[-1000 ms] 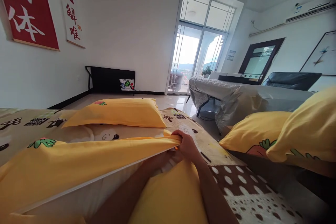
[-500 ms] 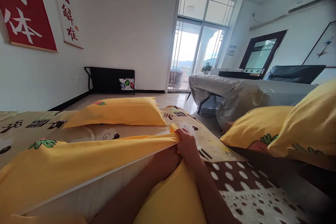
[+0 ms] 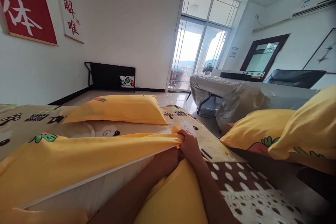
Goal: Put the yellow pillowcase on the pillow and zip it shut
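Note:
A yellow pillowcase [image 3: 78, 157] with a white pillow [image 3: 105, 187] inside lies across the bed in front of me. My right hand [image 3: 189, 147] is closed on the far corner of the pillowcase's open edge, pinching the yellow cloth. My left hand [image 3: 165, 159] reaches into the opening under the top layer of cloth; its fingers are hidden inside. Both forearms run up from the bottom edge.
A second yellow pillow [image 3: 118, 109] lies further up the patterned bed sheet [image 3: 236, 185]. Two more yellow pillows [image 3: 265, 129] sit at the right. Beyond are a covered table [image 3: 236, 94], a dark chair [image 3: 294, 76] and a glass balcony door [image 3: 196, 56].
My right hand has shifted slightly along the pillowcase corner and keeps its grip. The left hand sits deeper in the opening. The view has tilted a little.

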A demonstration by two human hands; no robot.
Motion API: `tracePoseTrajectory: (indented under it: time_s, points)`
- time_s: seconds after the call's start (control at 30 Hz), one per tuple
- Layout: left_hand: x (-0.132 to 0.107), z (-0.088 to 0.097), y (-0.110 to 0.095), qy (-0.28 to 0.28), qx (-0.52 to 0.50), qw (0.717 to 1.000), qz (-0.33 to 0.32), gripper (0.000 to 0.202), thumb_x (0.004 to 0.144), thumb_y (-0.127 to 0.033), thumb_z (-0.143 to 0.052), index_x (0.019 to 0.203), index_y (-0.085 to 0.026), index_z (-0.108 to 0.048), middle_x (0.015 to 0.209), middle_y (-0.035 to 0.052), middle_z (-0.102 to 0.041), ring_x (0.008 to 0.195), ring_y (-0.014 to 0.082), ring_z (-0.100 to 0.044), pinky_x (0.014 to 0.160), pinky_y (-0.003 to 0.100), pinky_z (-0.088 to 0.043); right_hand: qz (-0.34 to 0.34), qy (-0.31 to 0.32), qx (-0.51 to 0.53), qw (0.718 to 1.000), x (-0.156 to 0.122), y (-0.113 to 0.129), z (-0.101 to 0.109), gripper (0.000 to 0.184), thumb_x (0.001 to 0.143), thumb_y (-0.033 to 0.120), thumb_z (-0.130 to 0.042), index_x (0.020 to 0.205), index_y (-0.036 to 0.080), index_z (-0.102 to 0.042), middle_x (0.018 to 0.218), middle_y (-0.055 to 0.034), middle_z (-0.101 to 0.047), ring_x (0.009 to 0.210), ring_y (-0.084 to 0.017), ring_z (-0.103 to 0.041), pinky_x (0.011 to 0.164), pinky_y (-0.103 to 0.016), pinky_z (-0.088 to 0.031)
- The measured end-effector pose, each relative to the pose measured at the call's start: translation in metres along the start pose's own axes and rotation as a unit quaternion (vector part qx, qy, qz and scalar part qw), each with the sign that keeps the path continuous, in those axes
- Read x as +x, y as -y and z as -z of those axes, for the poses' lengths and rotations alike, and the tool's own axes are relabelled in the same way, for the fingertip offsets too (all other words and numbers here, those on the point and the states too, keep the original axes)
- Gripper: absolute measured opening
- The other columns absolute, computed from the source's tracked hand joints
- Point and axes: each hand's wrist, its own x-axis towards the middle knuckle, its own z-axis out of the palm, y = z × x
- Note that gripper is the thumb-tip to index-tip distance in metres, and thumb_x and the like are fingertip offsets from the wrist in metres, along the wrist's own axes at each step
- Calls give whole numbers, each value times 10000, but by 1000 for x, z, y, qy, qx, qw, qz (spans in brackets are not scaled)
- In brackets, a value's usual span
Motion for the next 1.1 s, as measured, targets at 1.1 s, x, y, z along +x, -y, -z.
tracePoseTrajectory:
  time_s: [1.1]
  points:
    - [8,-9,25,-52,-91,994,-9,419,906,-334,-350,1271,-211,-514,1331,66,-512,1256,228,-432,1138,403,-268,26,-33,40,998,-4,-10,-7,352,521,108,-381,786,174,-603,825,-46,-629,795,-173,-559,708,-252,-390]
